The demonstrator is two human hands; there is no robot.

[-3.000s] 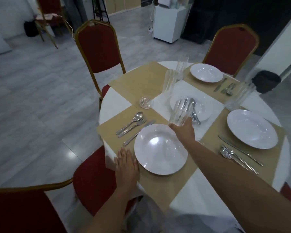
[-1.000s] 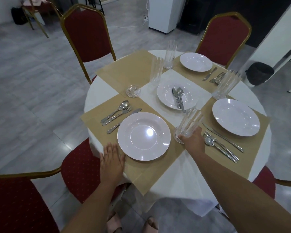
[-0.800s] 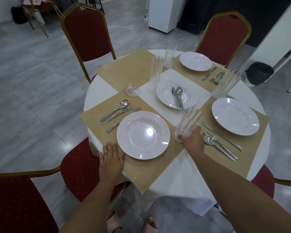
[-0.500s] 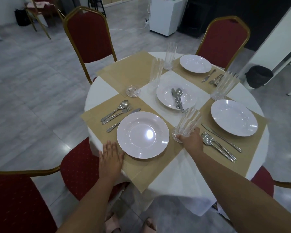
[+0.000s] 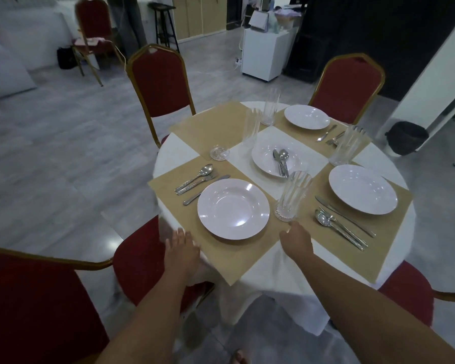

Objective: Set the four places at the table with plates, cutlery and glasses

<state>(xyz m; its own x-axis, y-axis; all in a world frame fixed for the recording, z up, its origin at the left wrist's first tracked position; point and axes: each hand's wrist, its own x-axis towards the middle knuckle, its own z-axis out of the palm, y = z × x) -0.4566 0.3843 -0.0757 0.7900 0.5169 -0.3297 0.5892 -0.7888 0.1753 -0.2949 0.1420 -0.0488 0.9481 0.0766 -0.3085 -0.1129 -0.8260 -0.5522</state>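
Observation:
A clear ribbed glass [image 5: 292, 196] stands upright on the near beige placemat [image 5: 236, 254], just right of the near white plate [image 5: 233, 208]. My right hand [image 5: 296, 239] hovers just below the glass, apart from it, holding nothing. At the table's near edge my left hand [image 5: 182, 248] lies flat, fingers spread. Spoon, fork and knife [image 5: 198, 180] lie left of the near plate. The centre plate [image 5: 276, 159] holds cutlery. The right plate [image 5: 362, 189] has cutlery [image 5: 342, 224] and a glass [image 5: 346, 146]. By the far plate [image 5: 306, 117] stands a glass [image 5: 271, 106], with another glass [image 5: 251, 130] closer in.
The far left placemat [image 5: 215, 128] carries only a small glass dish [image 5: 219, 153] at its corner. Red chairs with gold frames ring the round white table [image 5: 278, 271]; one seat [image 5: 139, 258] is right under my left hand. A black bin [image 5: 405, 137] stands on the floor at the right.
My right hand set the glass down beside the near plate, let go and drew back toward me. My left hand stayed at the table edge.

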